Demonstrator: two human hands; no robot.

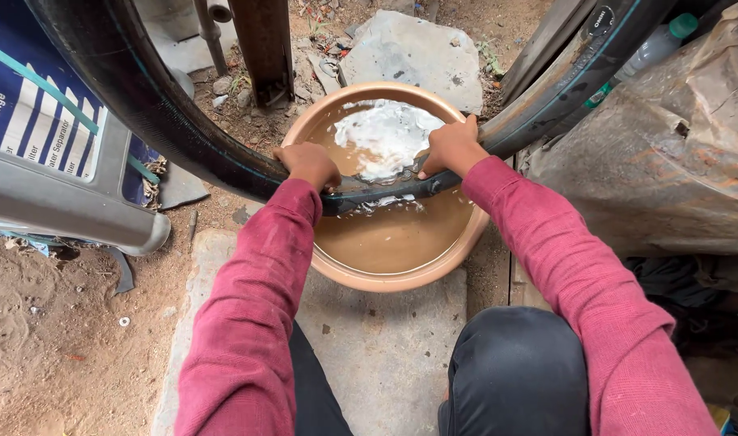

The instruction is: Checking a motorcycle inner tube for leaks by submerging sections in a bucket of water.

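A grey plastic chair (70, 202) stands at the left on bare dirt. The left hand (308, 164) is closed over a black rubber tube (167, 121), pressing its lowest stretch into muddy water so that part sits submerged. The round tan plastic basin (401, 278) rests on a rough stone slab (377, 355). The right hand (452, 147) likewise clamps the smooth, curved tube.
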